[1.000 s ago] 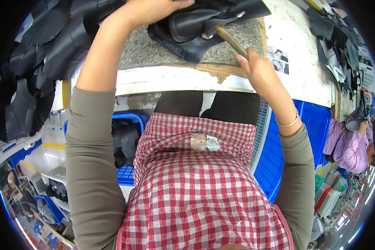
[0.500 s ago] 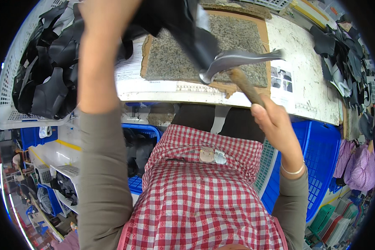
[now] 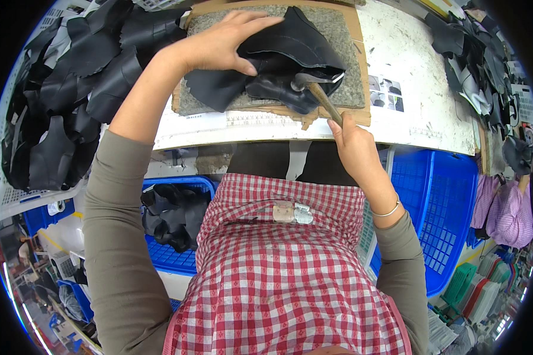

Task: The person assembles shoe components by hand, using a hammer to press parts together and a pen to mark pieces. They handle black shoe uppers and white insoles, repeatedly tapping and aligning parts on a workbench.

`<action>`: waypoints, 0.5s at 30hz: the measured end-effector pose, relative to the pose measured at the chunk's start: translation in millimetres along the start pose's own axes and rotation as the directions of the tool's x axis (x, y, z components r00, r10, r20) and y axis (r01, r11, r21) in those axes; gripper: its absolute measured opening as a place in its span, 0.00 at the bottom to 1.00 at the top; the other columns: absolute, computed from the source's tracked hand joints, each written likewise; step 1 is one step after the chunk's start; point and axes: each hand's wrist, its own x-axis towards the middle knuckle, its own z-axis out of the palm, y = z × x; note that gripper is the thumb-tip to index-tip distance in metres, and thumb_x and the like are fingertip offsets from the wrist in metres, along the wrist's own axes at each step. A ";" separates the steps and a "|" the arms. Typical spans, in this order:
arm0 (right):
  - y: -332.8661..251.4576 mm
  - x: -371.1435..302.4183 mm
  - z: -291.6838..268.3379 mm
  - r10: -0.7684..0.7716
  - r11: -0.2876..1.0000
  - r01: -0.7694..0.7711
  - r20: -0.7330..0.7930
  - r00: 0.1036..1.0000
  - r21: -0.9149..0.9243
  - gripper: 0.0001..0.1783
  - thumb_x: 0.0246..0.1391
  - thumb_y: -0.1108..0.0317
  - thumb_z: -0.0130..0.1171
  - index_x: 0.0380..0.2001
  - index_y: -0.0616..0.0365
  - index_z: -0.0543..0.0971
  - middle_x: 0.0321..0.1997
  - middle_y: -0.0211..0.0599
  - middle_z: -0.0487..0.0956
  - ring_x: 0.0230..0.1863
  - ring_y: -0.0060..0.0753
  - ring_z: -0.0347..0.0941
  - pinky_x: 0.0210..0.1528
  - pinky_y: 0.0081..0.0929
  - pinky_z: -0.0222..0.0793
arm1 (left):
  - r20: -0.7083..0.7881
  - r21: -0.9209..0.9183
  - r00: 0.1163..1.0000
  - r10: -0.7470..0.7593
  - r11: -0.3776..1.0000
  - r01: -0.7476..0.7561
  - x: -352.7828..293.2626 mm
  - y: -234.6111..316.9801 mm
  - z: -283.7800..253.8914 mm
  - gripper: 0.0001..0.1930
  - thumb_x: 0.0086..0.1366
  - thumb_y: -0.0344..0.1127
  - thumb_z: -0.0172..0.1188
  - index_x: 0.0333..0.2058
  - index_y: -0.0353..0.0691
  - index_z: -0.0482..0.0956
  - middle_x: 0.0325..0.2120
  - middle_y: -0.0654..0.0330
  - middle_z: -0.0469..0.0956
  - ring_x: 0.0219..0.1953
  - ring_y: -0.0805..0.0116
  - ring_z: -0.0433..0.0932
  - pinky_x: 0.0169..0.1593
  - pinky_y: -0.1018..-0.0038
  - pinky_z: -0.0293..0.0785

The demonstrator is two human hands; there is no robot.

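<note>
A black leather shoe upper (image 3: 293, 38) lies folded on a speckled grey pad (image 3: 352, 89) on the white worktable. My left hand (image 3: 219, 44) rests at its left side, fingers stretched and thumb spread apart against the leather. My right hand (image 3: 356, 145) is closed round the wooden handle of a hammer (image 3: 323, 99). The hammer's metal head sits at the upper's opening, partly hidden by the leather. Whether it presses on a seam cannot be made out.
At the left, a white basket (image 3: 6, 189) is heaped with black leather pieces (image 3: 53, 151). More black pieces (image 3: 474, 65) hang or lie at the right. Below the table are blue crates (image 3: 450, 219) at the right and a blue basket (image 3: 210, 183) at the left.
The black upper, blurred in the air before, now lies on the pad. My left hand has come down and right onto it. The hammer has moved slightly left, its head now at the upper's opening.
</note>
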 end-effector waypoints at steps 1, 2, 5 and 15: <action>0.8 -1.5 3.4 -0.021 0.999 0.021 -0.026 0.999 -0.034 0.18 0.70 0.56 0.55 0.40 0.65 0.74 0.19 0.54 0.79 0.23 0.61 0.80 0.23 0.49 0.75 | -0.115 0.087 0.992 0.048 0.996 -0.038 -2.9 -3.4 7.1 0.44 0.59 0.49 0.72 0.73 0.61 0.62 0.61 0.47 0.74 0.66 0.50 0.71 0.71 0.53 0.62; 1.1 -2.9 5.0 -0.036 0.999 0.035 -0.042 0.998 -0.037 0.19 0.70 0.56 0.56 0.40 0.65 0.74 0.19 0.54 0.79 0.24 0.61 0.80 0.23 0.49 0.75 | -0.128 0.082 0.992 0.006 0.997 0.005 -4.7 -2.5 14.5 0.39 0.61 0.48 0.69 0.70 0.57 0.66 0.62 0.44 0.72 0.67 0.46 0.69 0.70 0.49 0.62; 2.6 -1.3 8.0 -0.042 0.997 0.037 -0.062 0.997 -0.074 0.19 0.69 0.56 0.57 0.41 0.66 0.74 0.19 0.53 0.79 0.23 0.60 0.80 0.23 0.49 0.75 | -0.035 0.215 0.998 -0.051 0.975 0.057 18.4 3.1 14.2 0.35 0.66 0.42 0.62 0.72 0.56 0.64 0.74 0.45 0.53 0.76 0.38 0.48 0.71 0.33 0.46; 6.9 26.2 1.7 -0.039 0.997 0.032 -0.099 0.994 -0.076 0.17 0.68 0.57 0.57 0.37 0.62 0.73 0.21 0.53 0.80 0.25 0.61 0.80 0.26 0.52 0.75 | 0.054 0.372 0.971 -0.234 0.907 0.198 -37.9 83.0 24.2 0.42 0.65 0.51 0.66 0.72 0.40 0.58 0.42 0.52 0.82 0.38 0.56 0.85 0.38 0.62 0.82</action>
